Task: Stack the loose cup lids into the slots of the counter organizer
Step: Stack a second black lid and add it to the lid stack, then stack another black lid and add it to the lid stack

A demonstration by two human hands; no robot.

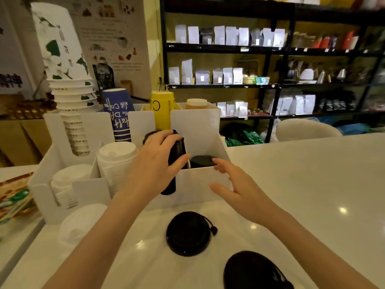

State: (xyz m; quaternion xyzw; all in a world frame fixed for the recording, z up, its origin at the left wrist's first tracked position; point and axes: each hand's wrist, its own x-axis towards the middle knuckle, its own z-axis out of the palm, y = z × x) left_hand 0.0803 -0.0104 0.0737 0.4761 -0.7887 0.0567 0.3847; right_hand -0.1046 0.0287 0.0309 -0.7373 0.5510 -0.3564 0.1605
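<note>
Café shelving behind; white desk (291,174). Left hand (158,163) fingers closed round a black lid stack (177,151) in the organizer (200,180) slot. Right hand (235,184) spread, empty. Loose lids (187,233) lay below both hands; probably next to be picked up.

Warm dim light, counter (302,184) glare, edges warped

At about eleven o'clock, a blue paper cup (118,113) read "coffee"; beside it, a yellow cup (163,110) bore a large "C"
</note>
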